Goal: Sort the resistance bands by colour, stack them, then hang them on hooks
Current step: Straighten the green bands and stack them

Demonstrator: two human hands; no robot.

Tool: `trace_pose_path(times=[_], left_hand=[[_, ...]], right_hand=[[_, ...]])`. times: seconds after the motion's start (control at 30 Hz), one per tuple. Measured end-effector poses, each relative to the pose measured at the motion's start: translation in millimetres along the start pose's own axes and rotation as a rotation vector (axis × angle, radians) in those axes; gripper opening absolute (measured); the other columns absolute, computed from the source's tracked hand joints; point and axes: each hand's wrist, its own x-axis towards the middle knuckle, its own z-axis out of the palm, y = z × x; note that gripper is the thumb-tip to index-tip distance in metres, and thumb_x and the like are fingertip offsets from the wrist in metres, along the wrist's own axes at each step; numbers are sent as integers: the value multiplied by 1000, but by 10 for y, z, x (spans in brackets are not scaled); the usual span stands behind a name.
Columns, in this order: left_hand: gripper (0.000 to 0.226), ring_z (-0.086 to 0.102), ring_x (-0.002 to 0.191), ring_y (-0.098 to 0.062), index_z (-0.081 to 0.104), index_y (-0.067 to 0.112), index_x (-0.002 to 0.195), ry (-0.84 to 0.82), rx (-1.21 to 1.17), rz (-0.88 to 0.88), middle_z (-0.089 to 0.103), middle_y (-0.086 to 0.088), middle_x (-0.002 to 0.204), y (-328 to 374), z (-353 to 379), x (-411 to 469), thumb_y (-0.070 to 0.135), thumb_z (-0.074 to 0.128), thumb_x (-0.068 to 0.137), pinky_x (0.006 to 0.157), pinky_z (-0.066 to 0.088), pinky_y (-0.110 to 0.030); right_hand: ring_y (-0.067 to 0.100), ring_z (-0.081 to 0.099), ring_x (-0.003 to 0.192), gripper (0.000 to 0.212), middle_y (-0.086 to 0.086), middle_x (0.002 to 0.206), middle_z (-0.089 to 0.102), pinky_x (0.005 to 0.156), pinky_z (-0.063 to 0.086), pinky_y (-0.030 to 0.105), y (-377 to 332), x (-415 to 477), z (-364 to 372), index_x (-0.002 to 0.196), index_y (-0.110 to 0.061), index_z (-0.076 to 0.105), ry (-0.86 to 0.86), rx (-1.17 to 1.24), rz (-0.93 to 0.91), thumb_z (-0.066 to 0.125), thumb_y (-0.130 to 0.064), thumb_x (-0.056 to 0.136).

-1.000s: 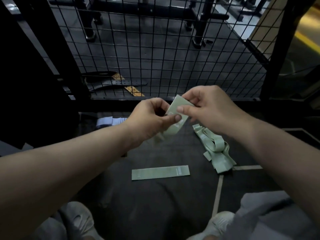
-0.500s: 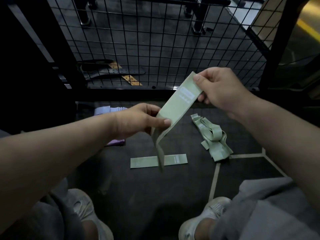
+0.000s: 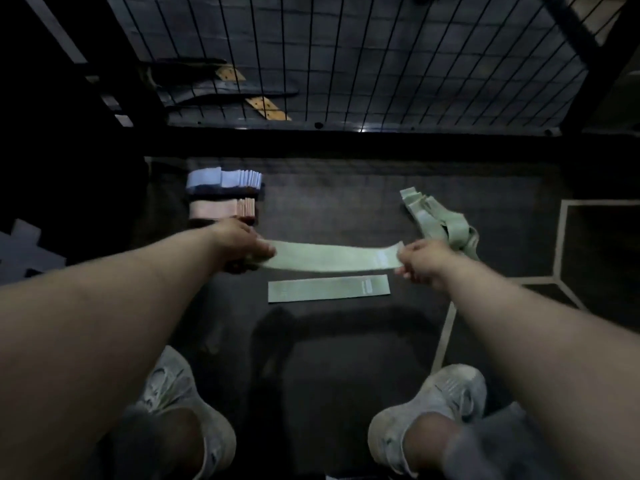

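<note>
— Fingers [image 3: 265, 251] of the left hand [image 3: 239, 245]: what do they hold?
— They pinch the left end of a pale green band [image 3: 332, 259]. The right hand [image 3: 420, 265] curls round its right end, so it runs spread flat between the two hands, above the floor.
— And the other bands?
— A second green band [image 3: 329, 289] lies flat on the dark mat [image 3: 329, 358], just nearer than the held one. A loose green heap [image 3: 438, 220] sits just beyond the right hand. Far left lie three neat stacks: a light blue stack [image 3: 221, 177] farthest, a dark stack [image 3: 225, 192] in the middle and a pink stack [image 3: 221, 207] nearest.
— The room?
— A black wire-mesh panel [image 3: 381, 64] stands along the far edge. Two pale shoes [image 3: 173, 393] show at the near edge.
</note>
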Motion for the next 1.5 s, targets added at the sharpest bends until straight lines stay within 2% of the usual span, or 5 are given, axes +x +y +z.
trace_pose_path(times=[0.3, 0.4, 0.6, 0.8, 1.5], left_hand=[[19, 68, 91, -29, 67, 2, 97, 372, -320, -212, 69, -16, 99, -701, 955, 887, 0, 71, 79, 82, 58, -39], [12, 65, 78, -27, 63, 8, 92, 415, -364, -237, 66, -14, 91, -780, 1066, 999, 0, 65, 83, 67, 56, -33], [4, 57, 52, -22, 65, 8, 93, 460, -360, -304, 66, -14, 86, -944, 1171, 1154, 8, 66, 89, 31, 44, -19], [8, 61, 74, -22, 69, 15, 86, 512, -228, -281, 68, -6, 86, -1018, 1176, 1214, 22, 72, 87, 75, 49, -27], [20, 60, 106, -35, 65, 14, 107, 555, -221, -295, 64, -16, 117, -1070, 1214, 1290, 18, 67, 87, 98, 48, -40]], right_hand=[[26, 69, 66, 10, 13, 79, 70, 67, 59, 37, 956, 792, 657, 81, -16, 61, 232, -3, 110, 66, -12, 88], [32, 71, 83, 18, 11, 87, 73, 84, 58, 46, 1074, 1035, 719, 70, -21, 58, 284, -42, 91, 71, -17, 82], [25, 62, 86, 6, 8, 95, 68, 83, 51, 33, 1098, 1128, 831, 87, -13, 66, 340, -127, 111, 68, -19, 88], [25, 54, 86, 6, 10, 110, 52, 82, 41, 26, 1181, 1219, 866, 90, -17, 58, 356, -223, 24, 64, -18, 91], [31, 58, 109, 8, 11, 119, 58, 93, 49, 37, 1175, 1252, 880, 104, -15, 56, 342, -245, 92, 55, -19, 97]])
